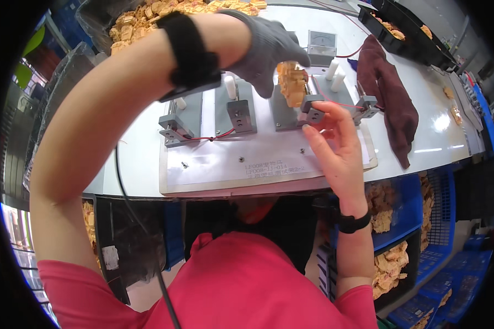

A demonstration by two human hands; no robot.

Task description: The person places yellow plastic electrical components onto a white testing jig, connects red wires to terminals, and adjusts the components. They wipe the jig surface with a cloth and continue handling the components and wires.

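Observation:
My left hand [271, 50], in a grey knitted glove, reaches over the fixture board [203, 174] from the far left. Its fingers curve over the top of a tan moulded plastic part [292, 86], which stands on one of the grey fixture plates [280, 116]. The fingers partly hide that contact. Bare, my right hand [337, 145] closes thumb and index finger on the small grey clamp block [313, 111] at the near edge of the same plate. Further grey clamp blocks [238, 114] with red wires and white posts [230, 86] stand on the neighbouring plates.
A heap of tan parts [142, 24] lies at the far left. Behind the fixture stands a panel meter [322, 43]. To the right are a dark red cloth [392, 104] and a black tray [417, 33]. Blue crates [442, 219] sit below the table's right side; a black cable [142, 219] hangs at left.

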